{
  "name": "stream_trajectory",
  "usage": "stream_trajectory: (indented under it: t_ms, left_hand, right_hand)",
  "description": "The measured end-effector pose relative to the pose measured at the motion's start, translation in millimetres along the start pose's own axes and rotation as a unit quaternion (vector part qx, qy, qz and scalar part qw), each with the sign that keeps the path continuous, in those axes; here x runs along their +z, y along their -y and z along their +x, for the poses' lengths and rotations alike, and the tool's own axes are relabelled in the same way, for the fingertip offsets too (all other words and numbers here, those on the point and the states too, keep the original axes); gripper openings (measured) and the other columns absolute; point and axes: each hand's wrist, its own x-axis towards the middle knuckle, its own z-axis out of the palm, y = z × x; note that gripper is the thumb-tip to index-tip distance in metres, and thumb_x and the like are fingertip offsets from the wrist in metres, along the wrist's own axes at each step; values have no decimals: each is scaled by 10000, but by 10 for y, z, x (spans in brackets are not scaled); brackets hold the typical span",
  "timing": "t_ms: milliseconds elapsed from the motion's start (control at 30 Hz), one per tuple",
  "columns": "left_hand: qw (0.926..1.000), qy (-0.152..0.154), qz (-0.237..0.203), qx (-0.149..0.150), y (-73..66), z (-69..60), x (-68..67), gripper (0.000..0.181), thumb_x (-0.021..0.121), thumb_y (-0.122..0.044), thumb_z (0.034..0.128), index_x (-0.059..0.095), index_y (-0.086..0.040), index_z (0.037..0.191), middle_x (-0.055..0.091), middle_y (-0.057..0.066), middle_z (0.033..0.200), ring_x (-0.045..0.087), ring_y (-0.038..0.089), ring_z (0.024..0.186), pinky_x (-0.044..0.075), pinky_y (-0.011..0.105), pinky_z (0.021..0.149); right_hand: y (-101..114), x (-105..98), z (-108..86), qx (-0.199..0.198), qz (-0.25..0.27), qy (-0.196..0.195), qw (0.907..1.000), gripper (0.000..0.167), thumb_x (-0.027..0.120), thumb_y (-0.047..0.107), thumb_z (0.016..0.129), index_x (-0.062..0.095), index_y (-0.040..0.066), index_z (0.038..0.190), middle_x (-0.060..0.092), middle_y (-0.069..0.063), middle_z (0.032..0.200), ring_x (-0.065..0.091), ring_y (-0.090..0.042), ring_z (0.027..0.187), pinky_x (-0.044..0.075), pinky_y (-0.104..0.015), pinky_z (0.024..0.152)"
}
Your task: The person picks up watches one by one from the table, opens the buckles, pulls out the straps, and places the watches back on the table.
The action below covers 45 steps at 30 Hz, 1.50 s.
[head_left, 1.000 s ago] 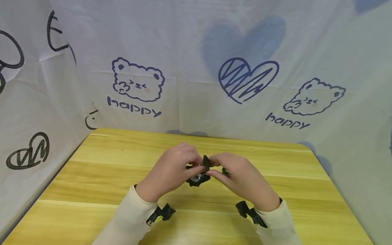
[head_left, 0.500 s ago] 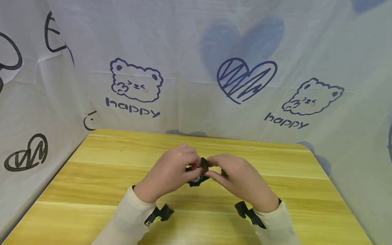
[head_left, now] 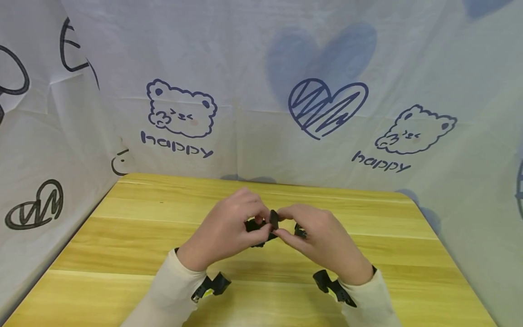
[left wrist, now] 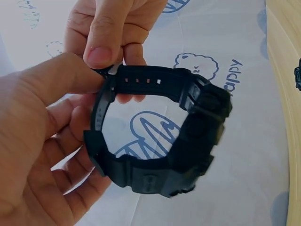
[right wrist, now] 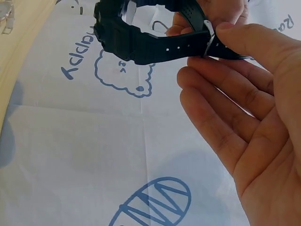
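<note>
A black wristwatch [left wrist: 200, 127] hangs above the table, its perforated strap [right wrist: 164, 49] looped round and run through a metal buckle [right wrist: 209, 33]. My left hand [head_left: 226, 231] pinches the strap beside the buckle between thumb and index finger. From the other side, my right hand [head_left: 323, 231] pinches the strap at the buckle, thumb on top and index finger beneath. The other right fingers [right wrist: 211, 122] are extended, holding nothing. In the head view, the dark strap piece [head_left: 274, 219] stands between both sets of fingertips, while the left hand partly covers the watch body [head_left: 255, 227].
The wooden table [head_left: 261, 295] has a white printed cloth [head_left: 253, 136] behind it. Beyond the gap between right thumb and index finger shows a small black object [head_left: 300, 231]. A silvery object [right wrist: 6, 16] sits at the right wrist view's corner. Both wrists carry black camera mounts [head_left: 212, 286].
The watch body has tilted, its face no longer showing in the head view. The strap piece has turned narrower between the fingertips. Both hands stay nearly in place.
</note>
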Motion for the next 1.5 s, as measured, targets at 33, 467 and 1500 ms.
stream_trajectory:
  t_ms: [33,467,1500]
  left_hand:
    - [10000,-20,-33,-8,-1,-1,0,96,749,-121,864,694,-188,823,569,-112,786,496,83,833,455,234,683]
    - [9994,5,-333,90,5,9,-31,109,751,-172,863,644,-183,878,636,-90,941,568,81,905,515,256,792]
    - [9556,-152,-2597,-1382,-78,13,-118,230,851,-148,866,728,-154,1061,739,-58,1003,691,129,842,596,336,729]
  right_hand:
    - [-1,0,0,-16,-10,-47,10000,161,739,192,981,720,86,1101,735,-11,1000,561,-46,702,501,-183,609]
    - [7,-28,36,-161,-29,-522,9985,288,621,308,1050,717,44,1109,746,-52,1022,693,-149,840,582,-270,691]
    - [17,-24,39,-126,1057,-893,9903,205,590,213,1048,690,47,1114,713,-73,1060,683,-171,889,564,-213,810]
